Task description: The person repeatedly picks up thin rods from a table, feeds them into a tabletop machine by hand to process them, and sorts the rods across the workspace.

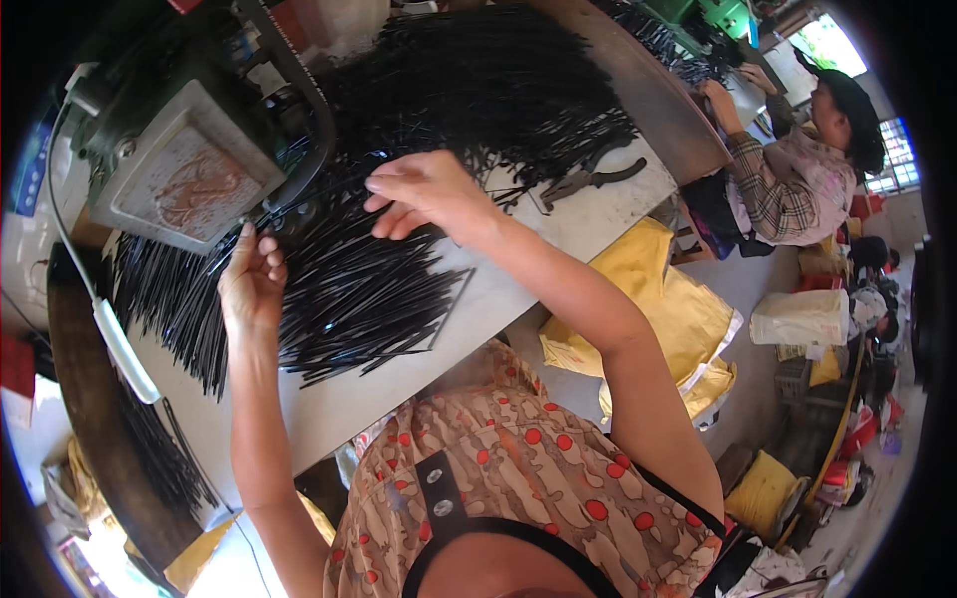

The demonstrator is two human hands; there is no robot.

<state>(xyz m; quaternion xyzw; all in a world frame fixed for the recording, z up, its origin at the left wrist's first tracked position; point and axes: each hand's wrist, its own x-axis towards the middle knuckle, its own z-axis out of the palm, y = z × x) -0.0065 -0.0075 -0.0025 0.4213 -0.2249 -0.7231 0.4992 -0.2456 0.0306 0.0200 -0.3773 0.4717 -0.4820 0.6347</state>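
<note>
My left hand (253, 282) is at the lower edge of the green machine (189, 184), its thumb and curled fingers closed beside the working point. What it pinches there is too thin and dark to make out. Over the heap, my right hand (427, 195) has its fingers loosely bent and apart, with nothing visible in them. Below and between both hands lies a spread pile of thin black strips (369, 299) on the pale tabletop (469, 324). A much larger heap of similar black strips (478, 80) covers the far part of the table.
Black-handled pliers (593, 184) lie at the table's right. A white lamp tube (125, 349) on a bent stem hangs at left. Yellow sacks (648, 299) rest beyond the right edge. A co-worker (788, 179) sits at another green machine, far right. More strips (164, 448) lie lower left.
</note>
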